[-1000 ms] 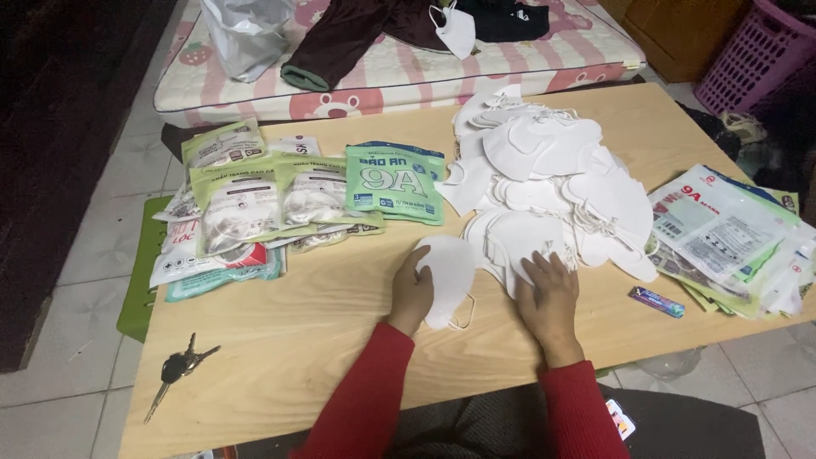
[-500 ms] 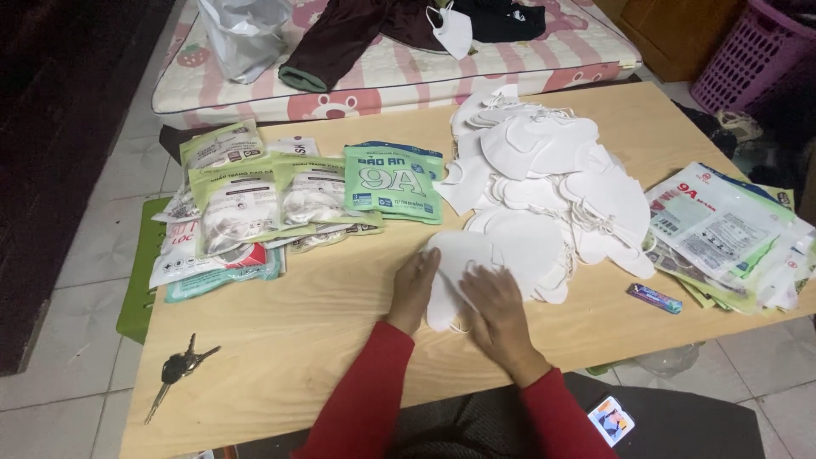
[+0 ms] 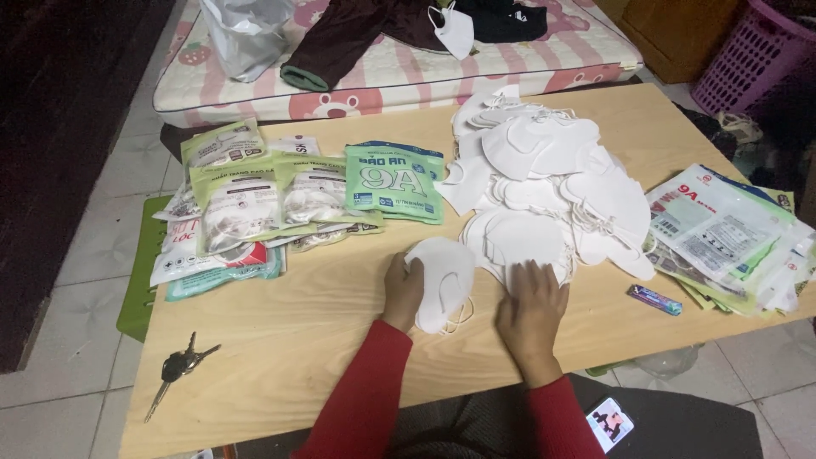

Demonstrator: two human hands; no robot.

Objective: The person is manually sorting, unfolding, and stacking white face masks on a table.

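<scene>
My left hand (image 3: 404,291) grips the left edge of a small stack of white face masks (image 3: 444,282) lying on the light wooden table (image 3: 297,340). My right hand (image 3: 533,314) rests flat, fingers spread, on the near edge of a large loose pile of white masks (image 3: 544,183) to the right of that stack. Both arms wear red sleeves.
Filled green and white mask packets (image 3: 255,204) lie at the left, one green packet (image 3: 395,181) at centre. Empty packets (image 3: 731,238) are stacked at the right edge, a small blue wrapped item (image 3: 654,299) near them. Keys (image 3: 177,370) lie at the front left. A mattress (image 3: 408,59) lies beyond the table.
My right hand slid from the small stack back to the right onto the big pile's edge. My left hand stayed on the small stack.
</scene>
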